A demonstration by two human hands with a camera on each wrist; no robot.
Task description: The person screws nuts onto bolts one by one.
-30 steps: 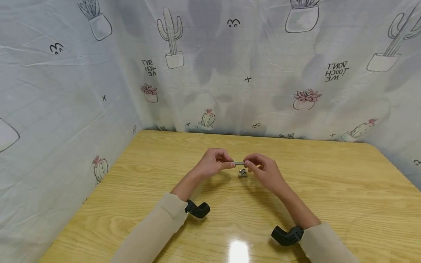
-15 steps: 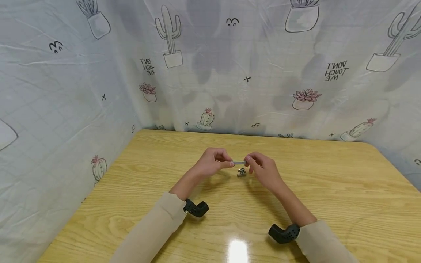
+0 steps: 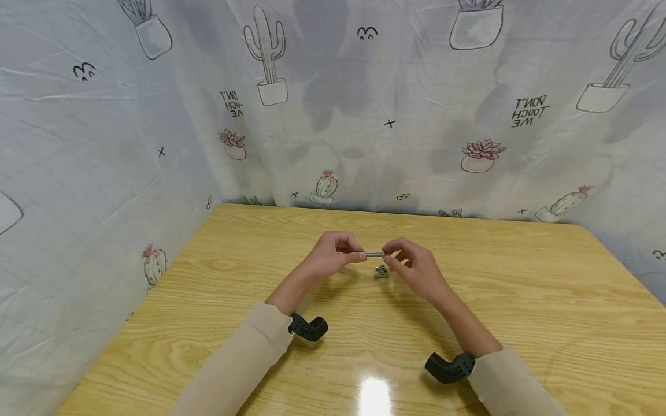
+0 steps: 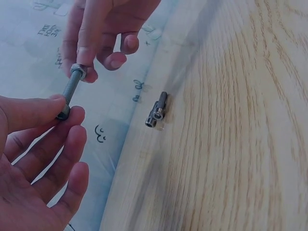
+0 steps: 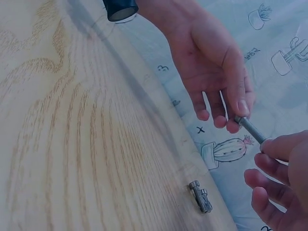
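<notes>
Held level above the table is a threaded metal bolt [image 4: 71,89] with a hex nut [image 4: 78,71] near its right end. My left hand [image 3: 331,255] pinches the bolt's head end between thumb and index finger; in the left wrist view the other fingers are spread and loosely bent. From the other side, my right hand [image 3: 418,268] pinches the nut with thumb and fingertips. Just below, a few more bolts [image 4: 157,110] with socket heads lie close together on the table, also seen as a small cluster of bolts [image 5: 200,196] in the right wrist view.
The light wooden table [image 3: 499,289] reaches back to a hanging cloth [image 3: 416,86] printed with cacti, which also runs along the left side. A black wrist mount is on the left sleeve [image 3: 250,352], and another black mount [image 3: 450,368] is at the right wrist.
The right fingers have shifted and regripped around the nut, which shows more than one second ago. Both hands stay over the same spot, with the bolt still between them.
</notes>
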